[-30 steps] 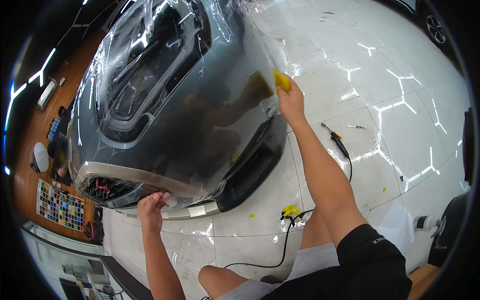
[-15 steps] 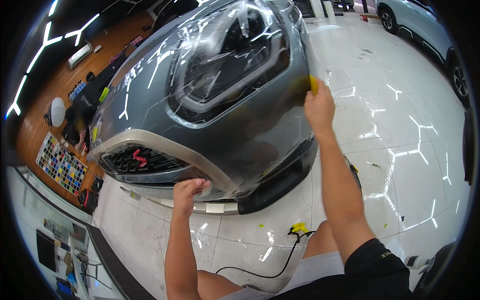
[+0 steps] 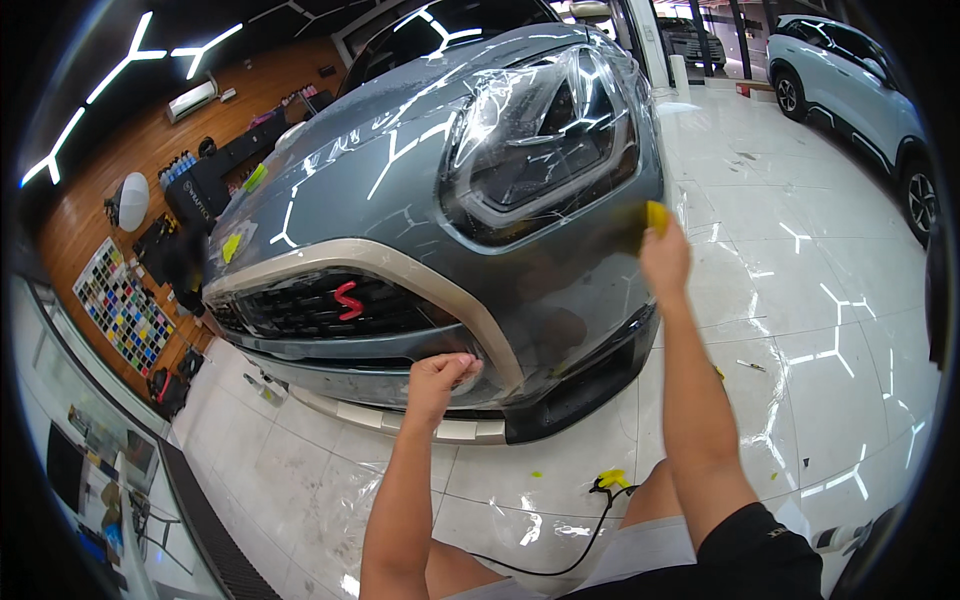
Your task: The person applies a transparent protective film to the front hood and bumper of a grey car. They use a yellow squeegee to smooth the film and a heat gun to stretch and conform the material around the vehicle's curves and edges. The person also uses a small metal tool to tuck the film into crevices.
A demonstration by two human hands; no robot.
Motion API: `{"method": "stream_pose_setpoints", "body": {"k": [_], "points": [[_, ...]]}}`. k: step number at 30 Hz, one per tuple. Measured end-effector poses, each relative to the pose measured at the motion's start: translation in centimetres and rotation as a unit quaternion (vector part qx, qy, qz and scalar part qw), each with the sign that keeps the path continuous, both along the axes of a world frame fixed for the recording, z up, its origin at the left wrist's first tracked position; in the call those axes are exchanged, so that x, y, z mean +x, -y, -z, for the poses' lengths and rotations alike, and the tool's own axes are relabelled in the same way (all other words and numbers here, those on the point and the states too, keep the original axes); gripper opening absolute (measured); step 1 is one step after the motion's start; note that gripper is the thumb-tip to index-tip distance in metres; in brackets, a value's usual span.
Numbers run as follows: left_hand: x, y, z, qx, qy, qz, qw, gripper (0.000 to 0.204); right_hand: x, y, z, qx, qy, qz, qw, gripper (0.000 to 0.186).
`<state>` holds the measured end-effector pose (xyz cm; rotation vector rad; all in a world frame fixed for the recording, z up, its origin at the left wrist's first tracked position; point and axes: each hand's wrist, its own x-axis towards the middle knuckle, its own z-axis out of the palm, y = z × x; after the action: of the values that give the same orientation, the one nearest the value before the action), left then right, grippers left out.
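The front of a grey-blue car (image 3: 560, 280) fills the middle, with clear film (image 3: 500, 110) lying wrinkled over its headlight (image 3: 545, 150). My left hand (image 3: 440, 382) is closed in a pinch at the bumper, beside the lower corner of the grille (image 3: 330, 303). What its fingers grip seems to be the film's edge, though this is hard to make out. On the right, my right hand (image 3: 665, 262) holds a yellow squeegee (image 3: 656, 216) at the bumper's side corner, below the headlight. The squeegee is slightly blurred.
A yellow-headed spray gun (image 3: 612, 482) with a black hose lies on the tiled floor (image 3: 700, 400) by my knees. A small bottle (image 3: 262, 388) stands at the left. Another car (image 3: 850, 85) is parked at the far right. A colour-sample board (image 3: 125, 305) hangs left.
The whole view has shifted, so the car sits further right and more of its hood shows. My right hand and the squeegee are slightly lower along the bumper side. My left hand stays pinched near the grille.
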<state>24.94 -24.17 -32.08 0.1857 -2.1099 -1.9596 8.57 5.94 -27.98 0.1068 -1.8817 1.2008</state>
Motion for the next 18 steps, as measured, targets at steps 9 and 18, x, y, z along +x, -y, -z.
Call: {"method": "stream_pose_setpoints", "body": {"k": [9, 18], "points": [[0.2, 1.5, 1.4, 0.009, -0.022, 0.032, 0.999, 0.022, 10.8, 12.5, 1.5, 0.058, -0.054, -0.233, 0.969, 0.04], [-1.2, 0.2, 1.9, -0.011, -0.044, 0.054, 0.998, 0.022, 11.3, 16.9, 1.9, 0.193, -0.113, -0.028, 0.974, 0.033]]}}
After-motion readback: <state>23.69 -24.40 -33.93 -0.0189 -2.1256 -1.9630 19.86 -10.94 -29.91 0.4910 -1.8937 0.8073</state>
